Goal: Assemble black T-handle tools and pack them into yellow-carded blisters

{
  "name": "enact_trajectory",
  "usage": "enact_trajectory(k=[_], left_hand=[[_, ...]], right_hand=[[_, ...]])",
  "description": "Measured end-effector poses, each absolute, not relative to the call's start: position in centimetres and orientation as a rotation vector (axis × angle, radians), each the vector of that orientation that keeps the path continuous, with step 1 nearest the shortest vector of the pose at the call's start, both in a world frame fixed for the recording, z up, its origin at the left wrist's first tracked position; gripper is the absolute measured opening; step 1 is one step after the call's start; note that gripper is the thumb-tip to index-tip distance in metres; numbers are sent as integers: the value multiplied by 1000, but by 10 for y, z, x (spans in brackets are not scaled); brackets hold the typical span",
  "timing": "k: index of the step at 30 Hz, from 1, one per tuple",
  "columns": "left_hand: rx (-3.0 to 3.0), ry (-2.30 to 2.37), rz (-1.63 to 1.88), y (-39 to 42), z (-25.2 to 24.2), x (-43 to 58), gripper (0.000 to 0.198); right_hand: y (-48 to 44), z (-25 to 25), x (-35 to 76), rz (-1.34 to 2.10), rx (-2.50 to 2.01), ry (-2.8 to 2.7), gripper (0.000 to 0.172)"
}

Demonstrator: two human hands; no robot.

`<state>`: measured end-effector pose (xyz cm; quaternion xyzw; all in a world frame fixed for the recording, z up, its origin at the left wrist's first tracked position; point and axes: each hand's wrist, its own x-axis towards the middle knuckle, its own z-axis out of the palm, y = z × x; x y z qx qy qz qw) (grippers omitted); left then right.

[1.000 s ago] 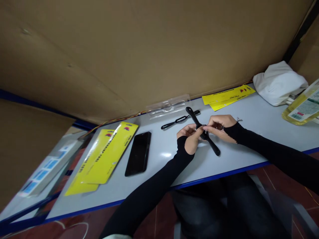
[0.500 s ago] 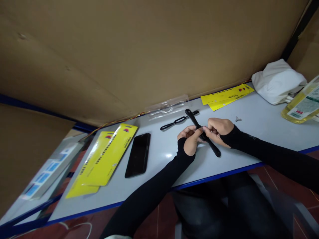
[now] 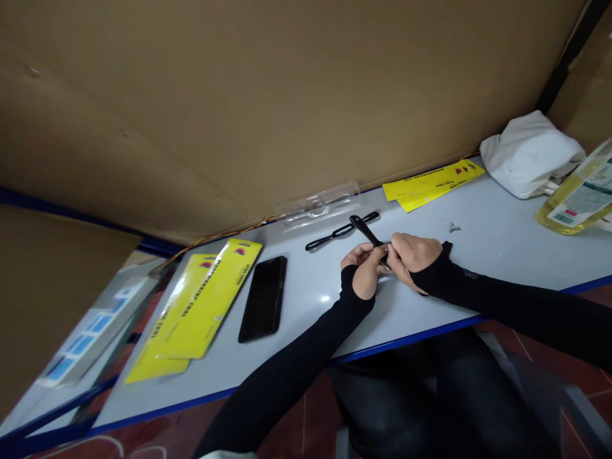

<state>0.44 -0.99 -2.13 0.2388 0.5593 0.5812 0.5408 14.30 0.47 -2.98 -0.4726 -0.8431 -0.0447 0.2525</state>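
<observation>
Both hands meet over the middle of the white table [image 3: 502, 255]. My left hand [image 3: 363, 271] is closed round the middle of a black bar-shaped tool [image 3: 363, 229] whose rounded end sticks up and away. My right hand [image 3: 411, 255] is closed over the tool's near half and hides it; its fingers pinch at the spot where the left hand grips. Just behind the hands lies a second, thinner black bar [image 3: 335, 233], flat on the table. A small metal wing-shaped part [image 3: 454, 227] rests to the right of my right hand.
A black phone [image 3: 264, 298] lies left of the hands, beside yellow packaging cards [image 3: 201, 299]. A clear plastic blister [image 3: 318, 204] and more yellow cards [image 3: 430, 183] sit by the cardboard wall. A white cloth [image 3: 526, 153] and a bottle of yellow liquid [image 3: 574, 197] stand far right.
My right hand has slid left over the tool and now covers its near end, which showed before. The small metal part, earlier beside my right wrist, now lies apart to its right.
</observation>
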Motion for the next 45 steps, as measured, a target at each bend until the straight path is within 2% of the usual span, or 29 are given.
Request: enact_trajectory(k=[9,20,26,35,40,45], left_hand=[[596,1426,1413,-10,-19,10,38],[642,1315,1409,-10,-25,5,48],[630,1307,1391,-11,-27,4,46],[664,1297,1375,-12,-25,4,43],[624,1303,1396,-12,-21,7,43],[620,1315,1385,-11,-21,6,39]], right_hand=[[1,-24,126,59,-1421,-2283,34],[18,-13,148,691,-1155,-2104,35],[18,-8,152,940,-976,-1927,15],[28,-3,166,1346,-961,-1851,31],[26,8,171,1472,-993,-1816,31],[25,9,171,1411,-985,-1856,23]])
